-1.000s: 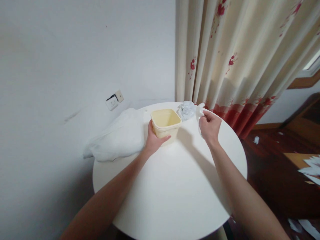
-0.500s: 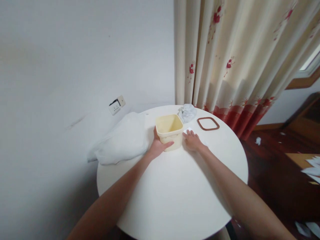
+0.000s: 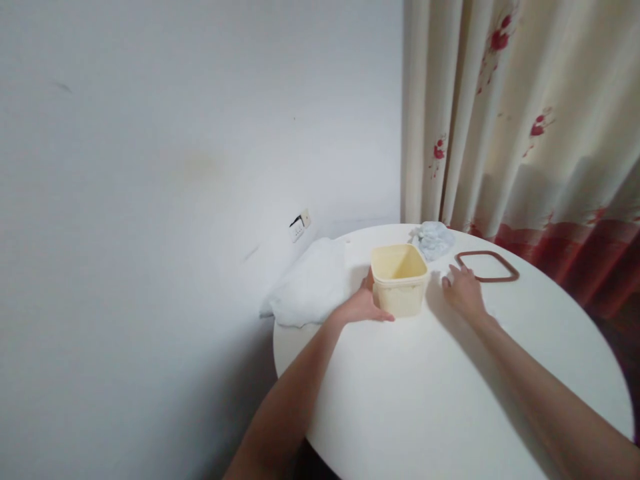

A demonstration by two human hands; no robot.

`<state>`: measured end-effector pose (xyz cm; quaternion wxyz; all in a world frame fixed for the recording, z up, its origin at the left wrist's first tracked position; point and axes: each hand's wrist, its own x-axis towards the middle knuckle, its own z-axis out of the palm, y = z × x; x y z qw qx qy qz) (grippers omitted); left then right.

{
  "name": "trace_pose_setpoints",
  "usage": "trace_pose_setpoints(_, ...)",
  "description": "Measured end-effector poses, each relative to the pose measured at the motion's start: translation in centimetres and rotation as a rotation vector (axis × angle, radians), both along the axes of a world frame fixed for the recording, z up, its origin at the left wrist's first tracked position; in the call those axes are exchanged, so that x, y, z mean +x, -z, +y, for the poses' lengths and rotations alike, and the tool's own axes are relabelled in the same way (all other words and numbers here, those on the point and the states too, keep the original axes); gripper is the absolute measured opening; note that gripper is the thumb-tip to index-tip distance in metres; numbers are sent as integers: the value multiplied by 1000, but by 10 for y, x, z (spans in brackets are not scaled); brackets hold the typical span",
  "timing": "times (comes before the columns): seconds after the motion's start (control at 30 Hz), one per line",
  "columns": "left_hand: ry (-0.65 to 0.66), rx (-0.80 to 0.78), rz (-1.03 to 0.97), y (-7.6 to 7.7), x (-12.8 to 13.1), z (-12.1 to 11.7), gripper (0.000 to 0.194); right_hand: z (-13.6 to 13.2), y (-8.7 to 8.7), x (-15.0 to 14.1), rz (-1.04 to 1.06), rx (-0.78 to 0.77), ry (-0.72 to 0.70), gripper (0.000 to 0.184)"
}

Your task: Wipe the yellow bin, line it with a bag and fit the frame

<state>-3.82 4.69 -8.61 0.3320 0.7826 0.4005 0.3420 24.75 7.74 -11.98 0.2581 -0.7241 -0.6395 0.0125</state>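
Note:
A pale yellow square tub (image 3: pixel 399 283) stands open on the round white table (image 3: pixel 450 387). My left hand (image 3: pixel 361 306) grips the tub's near left corner. Flat on the tabletop to the right of the tub lies my right hand (image 3: pixel 463 292), fingers spread, holding nothing. Its fingertips are close to a brown rounded-square seal ring (image 3: pixel 487 266) that lies flat further right. A crumpled pale blue cloth (image 3: pixel 434 239) sits behind the tub.
A folded white towel (image 3: pixel 313 291) lies on the table's left edge against the white wall. A wall socket (image 3: pixel 299 227) is above it. A cream curtain with red flowers (image 3: pixel 520 120) hangs behind the table.
My right hand let go of the white piece it held, came down beside the tub and slid right towards the brown ring. The view has swung left.

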Motion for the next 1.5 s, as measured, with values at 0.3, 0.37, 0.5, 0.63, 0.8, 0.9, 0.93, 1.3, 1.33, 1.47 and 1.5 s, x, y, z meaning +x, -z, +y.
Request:
trace_pose_setpoints(0.3,-688,20,455,-6,-40,14,51,-7,-8,-7,312,281,51,49)
trace_pose_setpoints(0.37,-745,-13,516,-3,-39,15,63,-6,-6,-7,327,294,29,49)
trace_pose_setpoints(0.5,-784,-103,601,-5,-30,11,67,-3,-4,-7,359,316,-2,48)
trace_pose_setpoints(0.63,-770,-145,715,-13,-17,-2,63,-3,-5,-7,398,334,-4,46)
trace_pose_setpoints(0.8,-755,-80,848,-14,-28,-7,90,-4,-6,-8,439,357,-7,44)
trace_pose_setpoints(0.9,-752,-103,858,-13,-55,3,125,-3,-6,-8,444,367,-10,43)
trace_pose_setpoints(0.93,-766,-129,855,-12,-64,7,132,-2,-5,-8,445,368,-13,43)
trace_pose_setpoints(1.3,-913,-239,841,-14,-79,21,72,2,-4,-6,488,421,-21,41)
trace_pose_setpoints(1.33,-908,-221,852,-14,-77,21,59,2,-4,-6,501,427,-17,41)
trace_pose_setpoints(1.47,-902,-76,897,-15,-69,19,35,4,-5,-5,556,470,-36,38)
trace_pose_setpoints(1.5,-887,-46,901,-16,-67,18,34,3,-7,-5,569,483,-44,37)
